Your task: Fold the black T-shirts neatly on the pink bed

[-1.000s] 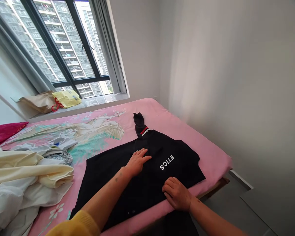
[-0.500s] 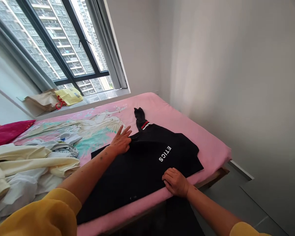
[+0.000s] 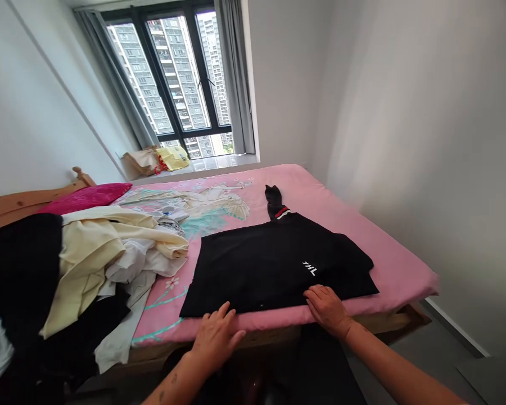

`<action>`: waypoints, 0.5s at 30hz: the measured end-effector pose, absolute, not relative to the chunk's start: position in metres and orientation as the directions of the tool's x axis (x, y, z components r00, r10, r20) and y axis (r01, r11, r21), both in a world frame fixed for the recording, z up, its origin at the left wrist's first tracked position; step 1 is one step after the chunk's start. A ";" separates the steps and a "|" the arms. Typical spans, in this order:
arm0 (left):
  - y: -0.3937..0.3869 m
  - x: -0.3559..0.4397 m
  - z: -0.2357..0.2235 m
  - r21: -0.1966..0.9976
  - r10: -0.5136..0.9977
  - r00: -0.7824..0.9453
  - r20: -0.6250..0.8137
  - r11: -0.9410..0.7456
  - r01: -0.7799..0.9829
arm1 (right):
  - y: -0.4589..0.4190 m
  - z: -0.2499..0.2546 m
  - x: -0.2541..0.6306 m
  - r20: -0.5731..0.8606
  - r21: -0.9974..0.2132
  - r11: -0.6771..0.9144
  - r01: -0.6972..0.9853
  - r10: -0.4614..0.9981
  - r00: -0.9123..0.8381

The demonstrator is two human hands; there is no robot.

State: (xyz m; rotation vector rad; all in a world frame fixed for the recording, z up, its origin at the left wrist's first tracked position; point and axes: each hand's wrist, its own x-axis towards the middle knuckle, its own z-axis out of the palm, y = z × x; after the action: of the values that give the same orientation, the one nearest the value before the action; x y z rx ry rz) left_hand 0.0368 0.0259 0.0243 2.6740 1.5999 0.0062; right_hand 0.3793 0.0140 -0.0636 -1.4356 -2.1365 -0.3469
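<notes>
A black garment (image 3: 274,264) with white lettering lies flat on the pink bedsheet (image 3: 388,264), its striped collar end pointing toward the window. My left hand (image 3: 215,337) rests at the near edge of the bed, fingers spread and flat, just touching the garment's lower left hem. At the garment's near right edge my right hand (image 3: 326,309) lies with its fingers curled down on the cloth. Part of the black cloth hangs over the bed's front edge below my hands.
A heap of cream, white and black clothes (image 3: 88,270) covers the bed's left side. A magenta pillow (image 3: 84,197) lies by the wooden headboard (image 3: 25,199). Paper bags (image 3: 156,160) sit on the windowsill. A white wall runs along the right.
My left hand has drawn back from the garment's far side to its near hem. More of the lettering is now folded under. The view has swung left and pulled back.
</notes>
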 end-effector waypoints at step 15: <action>0.085 0.064 0.010 0.909 0.967 -0.251 0.051 0.059 0.413 | -0.011 -0.083 0.373 0.522 -0.018 0.297 0.955 0.817 -0.245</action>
State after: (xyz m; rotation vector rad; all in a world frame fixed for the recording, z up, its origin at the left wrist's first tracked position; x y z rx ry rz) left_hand 0.0642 0.0847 0.0098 1.3849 1.7311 1.1620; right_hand 0.3730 -0.0114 -0.0830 -1.5800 -2.1358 -0.4247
